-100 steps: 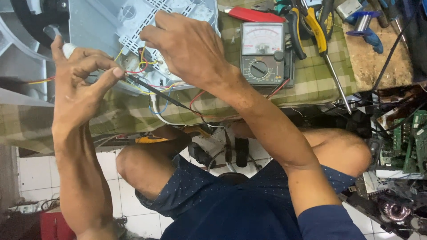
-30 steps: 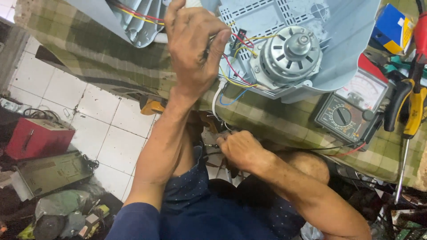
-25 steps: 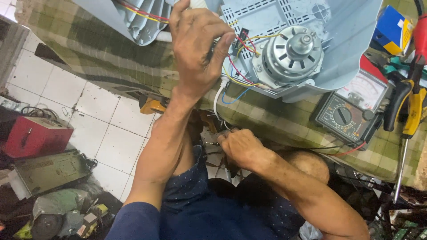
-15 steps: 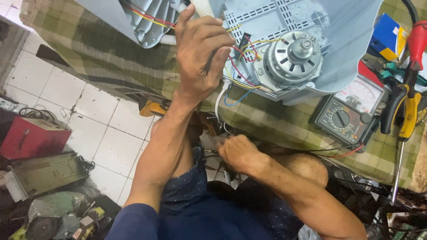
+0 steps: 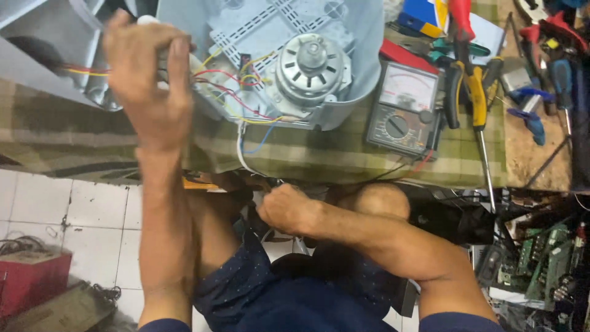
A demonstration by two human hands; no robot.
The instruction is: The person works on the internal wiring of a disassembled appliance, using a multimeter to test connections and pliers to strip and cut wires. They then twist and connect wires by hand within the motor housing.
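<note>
My left hand point(image 5: 147, 80) is raised over the checked cloth of the table and closed around a small white part beside the wiring. In front of it lies an opened grey appliance housing point(image 5: 362, 55) with a round metal motor point(image 5: 310, 64) and red, yellow and blue wires point(image 5: 236, 86). A white cable point(image 5: 241, 161) hangs from the housing over the table edge. My right hand point(image 5: 286, 209) is down below the table edge above my lap, fisted; what it grips is hidden.
An analog multimeter point(image 5: 402, 107) lies right of the housing, its leads trailing off the edge. Screwdrivers and pliers point(image 5: 476, 92) crowd the right end of the table. Circuit boards point(image 5: 544, 258) sit at lower right, a red box point(image 5: 31, 280) on the tiled floor at left.
The view has swung right and the housing now sits centred. My left hand stays on the white part by the wires. My right hand remains low under the table edge.
</note>
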